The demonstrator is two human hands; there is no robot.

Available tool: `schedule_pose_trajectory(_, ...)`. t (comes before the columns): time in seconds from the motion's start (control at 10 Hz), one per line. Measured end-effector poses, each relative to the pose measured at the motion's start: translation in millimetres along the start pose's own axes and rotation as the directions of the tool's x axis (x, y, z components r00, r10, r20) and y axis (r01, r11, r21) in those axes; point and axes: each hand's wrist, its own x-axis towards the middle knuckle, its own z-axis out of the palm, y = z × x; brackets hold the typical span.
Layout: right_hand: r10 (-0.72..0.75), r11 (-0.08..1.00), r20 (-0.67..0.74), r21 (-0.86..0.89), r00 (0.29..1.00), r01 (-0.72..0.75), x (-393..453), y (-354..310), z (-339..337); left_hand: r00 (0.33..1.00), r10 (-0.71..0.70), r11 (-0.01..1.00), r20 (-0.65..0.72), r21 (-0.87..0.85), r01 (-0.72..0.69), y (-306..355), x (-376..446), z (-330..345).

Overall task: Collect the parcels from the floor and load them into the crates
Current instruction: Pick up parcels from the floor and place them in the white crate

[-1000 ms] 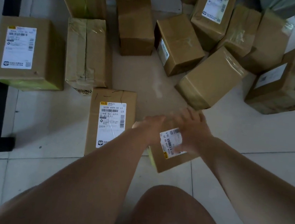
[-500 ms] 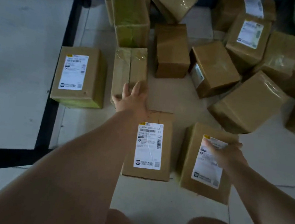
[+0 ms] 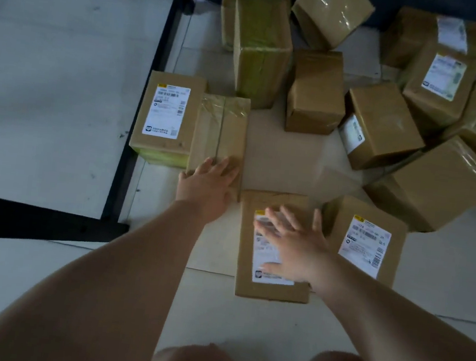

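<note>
Two hands spread — left hand (image 3: 206, 190) flat on taped parcel (image 3: 219, 136), right hand (image 3: 292, 241) over labelled parcel (image 3: 275, 247); ungripped, either might slip.

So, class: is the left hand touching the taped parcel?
Touching. The head view shows the left hand lying flat on the taped parcel, fingers overlapping its near end.
</note>
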Motion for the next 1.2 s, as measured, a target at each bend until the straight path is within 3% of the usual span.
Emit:
schedule_pose_trajectory(0.1,0.212,0.971,-0.004,0.119,0.977,-0.21,-5.8,26.9,-3.2,0.999,0.035,0.999,0.007,0.007,-0.035,-5.8,-8.4,-2.1)
schedule_pose_trajectory(0.2,0.27,0.946,0.041,0.177,0.962,-0.273,-3.9,45.5,-18.3,0.995,0.102,0.995,0.011,0.018,-0.102,-6.5,-8.5,-4.2)
schedule_pose_trajectory(0.3,0.292,0.923,-0.111,0.293,0.95,-0.25,17.4,27.4,-42.0,0.987,0.133,0.977,-0.091,-0.158,-0.146,-5.4,-9.6,0.6)
schedule_pose_trajectory(0.4,0.247,0.794,-0.246,0.606,0.937,-0.05,40.4,-25.1,-66.1,0.954,-0.225,0.799,-0.196,-0.598,0.066,-7.1,-5.4,12.4)
schedule_pose_trajectory(0.5,0.291,0.632,-0.187,0.774,0.938,-0.042,60.9,-65.9,-73.4,0.904,-0.426,0.384,0.039,-0.897,0.219,-4.6,1.2,14.0)
schedule_pose_trajectory(0.6,0.384,0.439,-0.096,0.894,0.919,-0.09,71.4,-76.1,-69.5,0.881,-0.456,0.172,0.127,-0.959,0.227,-3.0,5.4,8.5)
schedule_pose_trajectory(0.7,0.44,0.289,-0.052,0.954,0.896,-0.086,68.3,-75.7,-63.5,0.895,-0.445,0.241,0.011,-0.962,0.131,-7.0,0.9,1.8)
schedule_pose_trajectory(0.8,0.426,0.023,0.121,0.989,0.897,-0.144,66.4,-73.3,-55.3,0.912,-0.403,0.385,-0.071,-0.918,0.098,-6.7,-4.8,2.2)
schedule_pose_trajectory(0.9,0.39,0.055,0.26,0.951,0.883,-0.304,69.5,-78.9,-59.7,0.964,-0.261,0.52,0.056,-0.833,0.189,6.9,-8.4,11.2)
schedule_pose_trajectory(1.0,0.464,0.023,0.166,0.98,0.87,-0.199,68.3,-77.7,-62.0,0.967,-0.245,0.563,0.07,-0.801,0.201,13.0,-14.7,17.6)
schedule_pose_trajectory(1.2,0.489,0.077,0.021,0.995,0.872,-0.067,75.2,-73.2,-41.3,0.83,-0.558,0.504,-0.009,-0.798,0.331,-36.5,2.0,28.8)
